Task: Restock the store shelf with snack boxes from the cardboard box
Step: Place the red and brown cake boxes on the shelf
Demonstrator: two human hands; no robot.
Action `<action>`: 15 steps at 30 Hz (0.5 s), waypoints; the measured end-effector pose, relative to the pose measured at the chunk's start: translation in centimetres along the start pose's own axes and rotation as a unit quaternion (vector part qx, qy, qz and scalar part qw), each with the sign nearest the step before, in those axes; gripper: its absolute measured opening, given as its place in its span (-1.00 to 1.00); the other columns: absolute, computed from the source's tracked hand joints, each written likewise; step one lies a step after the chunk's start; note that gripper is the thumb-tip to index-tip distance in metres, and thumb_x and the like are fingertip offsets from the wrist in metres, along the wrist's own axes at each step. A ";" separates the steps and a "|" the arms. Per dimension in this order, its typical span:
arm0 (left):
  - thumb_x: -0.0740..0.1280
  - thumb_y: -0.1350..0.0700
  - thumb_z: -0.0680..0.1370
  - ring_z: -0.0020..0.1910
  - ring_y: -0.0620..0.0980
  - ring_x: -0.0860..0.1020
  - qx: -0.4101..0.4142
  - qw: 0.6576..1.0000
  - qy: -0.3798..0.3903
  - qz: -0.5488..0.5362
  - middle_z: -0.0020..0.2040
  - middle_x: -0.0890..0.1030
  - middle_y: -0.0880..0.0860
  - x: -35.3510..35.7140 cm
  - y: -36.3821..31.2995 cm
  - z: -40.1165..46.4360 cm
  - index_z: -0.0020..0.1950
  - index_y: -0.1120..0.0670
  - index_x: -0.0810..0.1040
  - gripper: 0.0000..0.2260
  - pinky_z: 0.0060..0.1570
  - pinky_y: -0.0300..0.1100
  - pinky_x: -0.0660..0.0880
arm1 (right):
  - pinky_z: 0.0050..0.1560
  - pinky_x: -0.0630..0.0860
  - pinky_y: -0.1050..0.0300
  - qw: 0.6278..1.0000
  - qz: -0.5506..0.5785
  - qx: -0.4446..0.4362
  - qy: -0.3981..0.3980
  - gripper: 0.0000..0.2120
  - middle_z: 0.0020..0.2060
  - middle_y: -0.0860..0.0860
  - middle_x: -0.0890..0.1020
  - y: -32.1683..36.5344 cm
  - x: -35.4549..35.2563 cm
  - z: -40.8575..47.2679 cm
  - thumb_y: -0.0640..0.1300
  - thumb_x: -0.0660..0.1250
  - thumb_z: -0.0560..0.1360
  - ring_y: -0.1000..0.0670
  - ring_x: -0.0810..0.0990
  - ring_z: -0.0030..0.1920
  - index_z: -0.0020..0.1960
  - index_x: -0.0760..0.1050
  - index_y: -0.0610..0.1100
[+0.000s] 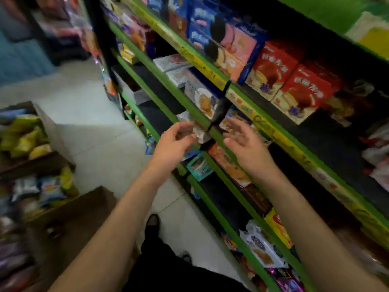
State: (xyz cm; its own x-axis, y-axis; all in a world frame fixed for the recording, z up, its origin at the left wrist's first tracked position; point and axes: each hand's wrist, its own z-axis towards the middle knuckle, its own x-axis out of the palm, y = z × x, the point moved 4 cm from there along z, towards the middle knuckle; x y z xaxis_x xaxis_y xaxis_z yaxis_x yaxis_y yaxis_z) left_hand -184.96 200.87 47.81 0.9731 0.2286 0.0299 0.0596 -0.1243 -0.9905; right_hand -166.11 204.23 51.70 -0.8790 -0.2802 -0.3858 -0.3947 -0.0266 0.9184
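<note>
The view is blurred by motion. Both my hands hang in front of a green-edged store shelf (210,131), about level with its middle tier. My left hand (174,142) has loosely curled fingers and holds nothing. My right hand (244,142) is spread, palm turned left, empty as well. Just behind the hands a white and blue snack box (202,98) stands on the shelf. Red snack boxes (294,83) fill the tier above at the right. A cardboard box (52,127) holding yellow packets sits on the floor at the far left.
Blue and pink biscuit boxes (221,32) stand on the upper tier. Lower tiers carry mixed packets (261,249). Another brown carton (88,209) with snack bags lies at lower left. Pale tiled floor (101,127) runs between cartons and shelf. My dark trousers and shoe (152,222) show below.
</note>
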 end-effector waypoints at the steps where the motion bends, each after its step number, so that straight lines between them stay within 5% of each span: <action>1: 0.33 0.27 0.57 -0.12 -0.23 0.60 -0.019 0.999 -0.038 -0.007 -0.07 0.63 -0.15 -2.8 1.7 -0.3 0.06 -0.05 0.59 -0.78 -0.12 -0.23 0.58 | 0.05 0.53 0.34 0.999 -0.006 0.006 0.032 -0.55 0.14 0.45 0.46 -0.5 2.9 0.9 -0.22 0.29 0.59 0.29 0.54 0.19 0.39 0.38 0.15; 3: 0.31 0.31 0.57 -0.12 -0.17 0.57 -0.062 0.993 -0.100 -0.014 -0.05 0.60 -0.07 -8.3 5.1 -1.3 0.07 0.03 0.58 -0.80 -0.16 -0.24 0.57 | 0.19 0.54 0.09 0.995 -0.024 0.019 0.094 -0.55 0.21 0.23 0.53 -1.8 9.0 2.5 -0.27 0.31 0.57 0.11 0.58 0.18 0.39 0.39 0.06; 6: 0.30 0.29 0.57 -0.03 -0.08 0.56 -0.136 0.972 -0.187 -0.031 0.00 0.57 -0.03 -16.2 10.3 -3.3 0.02 -0.04 0.56 -0.78 -0.13 -0.18 0.56 | 0.14 0.54 -0.12 0.980 -0.047 0.045 0.190 -0.57 0.20 0.05 0.54 -3.3 18.6 4.0 -0.29 0.32 0.55 0.01 0.58 -0.01 0.36 0.41 0.00; 15: 0.30 0.25 0.58 -0.01 -0.03 0.54 -0.288 0.872 -0.382 -0.103 -0.04 0.56 -0.01 -34.1 24.7 -8.9 0.07 0.01 0.52 -0.85 -0.19 -0.17 0.55 | 0.14 0.58 0.00 0.895 -0.115 0.126 0.412 -0.64 0.15 0.02 0.54 -7.9 43.4 5.6 -0.26 0.28 0.56 0.11 0.57 -0.03 0.33 0.45 -0.05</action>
State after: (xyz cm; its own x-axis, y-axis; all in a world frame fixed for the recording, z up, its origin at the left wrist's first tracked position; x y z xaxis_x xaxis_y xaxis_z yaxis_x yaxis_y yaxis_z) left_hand -214.73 181.36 23.57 0.5096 0.8525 -0.1162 0.5314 -0.4181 -0.7367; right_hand -202.65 197.61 27.15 -0.3114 -0.9105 -0.2720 -0.6795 0.0133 0.7335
